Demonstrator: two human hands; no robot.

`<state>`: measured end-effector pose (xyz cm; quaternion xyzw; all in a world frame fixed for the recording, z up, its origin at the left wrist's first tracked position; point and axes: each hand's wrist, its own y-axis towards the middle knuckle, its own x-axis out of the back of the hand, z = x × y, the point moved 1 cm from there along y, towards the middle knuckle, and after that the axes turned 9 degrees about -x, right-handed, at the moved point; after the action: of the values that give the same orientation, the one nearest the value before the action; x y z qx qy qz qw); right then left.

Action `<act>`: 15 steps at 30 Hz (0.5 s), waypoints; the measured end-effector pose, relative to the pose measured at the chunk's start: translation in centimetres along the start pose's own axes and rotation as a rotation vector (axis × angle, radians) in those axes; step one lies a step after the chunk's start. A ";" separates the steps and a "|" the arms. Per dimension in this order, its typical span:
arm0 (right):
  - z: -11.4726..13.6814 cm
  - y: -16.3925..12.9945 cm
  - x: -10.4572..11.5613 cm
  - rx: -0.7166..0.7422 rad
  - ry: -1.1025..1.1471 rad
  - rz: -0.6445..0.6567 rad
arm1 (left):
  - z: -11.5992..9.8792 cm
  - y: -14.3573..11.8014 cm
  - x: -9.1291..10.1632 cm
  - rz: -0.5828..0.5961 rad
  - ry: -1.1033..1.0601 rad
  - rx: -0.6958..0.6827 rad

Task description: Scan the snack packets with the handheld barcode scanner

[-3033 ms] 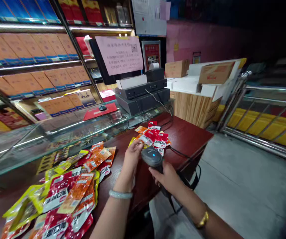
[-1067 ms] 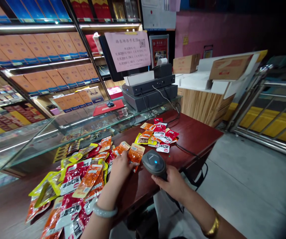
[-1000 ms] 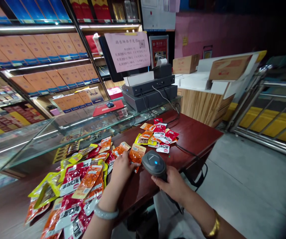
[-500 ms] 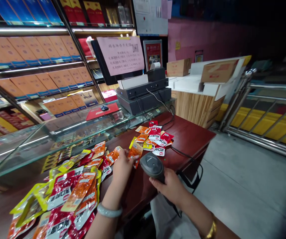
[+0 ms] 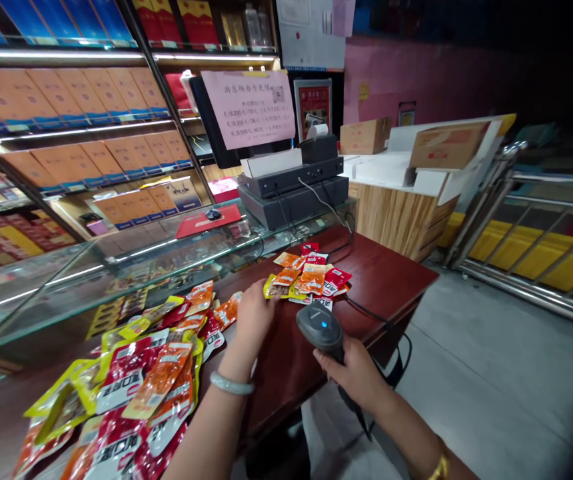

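In my right hand (image 5: 359, 373) is a dark handheld barcode scanner (image 5: 320, 328), with a small blue light lit on its head. My left hand (image 5: 256, 310) hovers over the red-brown table, beside the left edge of a smaller heap of snack packets (image 5: 334, 277). Its fingers are loosely bent, partly hidden and blurred, with no packet visible in them. An orange snack packet (image 5: 311, 279) lies on top of that heap. Left of my left arm spreads a larger pile of red, orange and yellow snack packets (image 5: 134, 373).
A glass display counter (image 5: 131, 257) runs behind the table (image 5: 386, 267). Beyond stand a cash drawer (image 5: 291, 200), a monitor with a pink notice (image 5: 249, 110) and shelves of orange boxes (image 5: 81, 97). The scanner's cable (image 5: 374, 312) trails rightward. A metal railing (image 5: 536, 247) stands right.
The orange packet has left my left hand and now lies on the smaller heap. My left hand has drawn slightly up. The scanner has shifted right and its light has turned blue.
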<state>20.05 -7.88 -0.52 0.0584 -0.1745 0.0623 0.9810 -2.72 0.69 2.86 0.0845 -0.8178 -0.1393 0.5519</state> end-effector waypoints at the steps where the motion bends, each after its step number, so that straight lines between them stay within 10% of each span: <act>1: -0.2 0.0 -0.1 -0.008 0.003 0.017 | 1.0 -0.5 1.1 0.013 0.135 0.019; 9: 0.7 -0.1 -1.3 0.055 0.041 0.066 | 8.2 -1.7 4.6 0.309 0.571 0.206; 15: 1.1 -0.2 -1.2 0.052 0.072 0.086 | 7.5 -1.6 4.8 0.282 0.565 0.088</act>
<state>18.63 -8.38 0.11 0.0739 -0.1399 0.1108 0.9812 -11.47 -1.23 3.93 0.0292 -0.6410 0.0031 0.7670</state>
